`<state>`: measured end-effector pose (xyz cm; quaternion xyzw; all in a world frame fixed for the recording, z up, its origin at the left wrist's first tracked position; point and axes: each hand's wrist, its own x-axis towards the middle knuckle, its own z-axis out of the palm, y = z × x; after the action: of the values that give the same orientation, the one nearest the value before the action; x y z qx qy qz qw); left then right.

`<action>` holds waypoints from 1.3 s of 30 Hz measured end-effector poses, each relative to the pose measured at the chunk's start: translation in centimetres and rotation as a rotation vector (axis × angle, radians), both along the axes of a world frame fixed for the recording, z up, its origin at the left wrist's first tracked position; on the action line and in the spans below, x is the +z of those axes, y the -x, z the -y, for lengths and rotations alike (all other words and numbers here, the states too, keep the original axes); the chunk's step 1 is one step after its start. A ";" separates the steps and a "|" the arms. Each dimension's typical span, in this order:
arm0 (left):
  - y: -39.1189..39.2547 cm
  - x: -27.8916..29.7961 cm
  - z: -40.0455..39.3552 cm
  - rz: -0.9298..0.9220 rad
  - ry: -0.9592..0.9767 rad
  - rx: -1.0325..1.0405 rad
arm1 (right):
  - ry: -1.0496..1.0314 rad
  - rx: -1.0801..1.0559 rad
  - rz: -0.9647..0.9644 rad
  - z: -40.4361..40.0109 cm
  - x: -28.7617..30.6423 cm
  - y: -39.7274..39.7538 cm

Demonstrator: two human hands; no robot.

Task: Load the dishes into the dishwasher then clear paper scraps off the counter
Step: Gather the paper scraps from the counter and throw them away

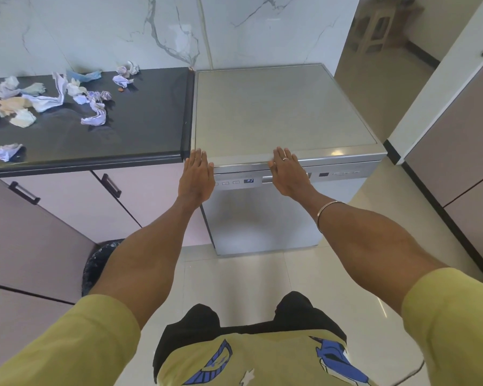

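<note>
A silver dishwasher stands with its door closed; its panel display reads P2. My left hand lies flat, fingers straight, against the top front edge at the door's left corner. My right hand presses flat on the same edge over the door handle, a ring on one finger. Several crumpled paper scraps lie scattered on the dark counter to the left, with one scrap near the front edge. No dishes are in view.
Pinkish cabinet doors with black handles sit under the counter. A dark bin stands on the floor by my left elbow. A tall cabinet lines the right side. Glossy pale floor tiles lie before the dishwasher.
</note>
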<state>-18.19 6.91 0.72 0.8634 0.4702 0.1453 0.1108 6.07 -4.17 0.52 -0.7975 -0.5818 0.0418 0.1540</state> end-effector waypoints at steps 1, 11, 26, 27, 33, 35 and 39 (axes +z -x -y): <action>0.1 0.1 0.1 -0.006 0.004 -0.001 | 0.001 -0.003 0.004 0.1 -0.1 0.1; 0.3 3.9 1.5 -0.015 0.011 0.021 | 0.044 0.013 0.018 0.5 3.5 0.8; 0.5 10.2 6.4 0.001 0.087 0.012 | 0.190 0.039 -0.013 3.6 11.4 3.1; 0.2 10.5 6.3 -0.001 0.083 0.009 | 0.196 0.047 -0.012 3.5 11.4 3.1; 0.3 11.0 6.7 -0.001 0.077 0.014 | 0.217 0.055 -0.003 3.6 11.3 3.7; 0.8 11.1 6.6 0.001 0.076 0.023 | 0.210 0.055 0.016 3.2 11.5 3.9; 2.3 11.4 6.3 0.002 0.070 0.044 | 0.178 0.057 0.034 2.3 12.3 4.9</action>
<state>-20.49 0.62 12.13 0.8482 0.4939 0.1322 0.1382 1.20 -6.48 12.86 -0.7919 -0.6006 0.0841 0.0715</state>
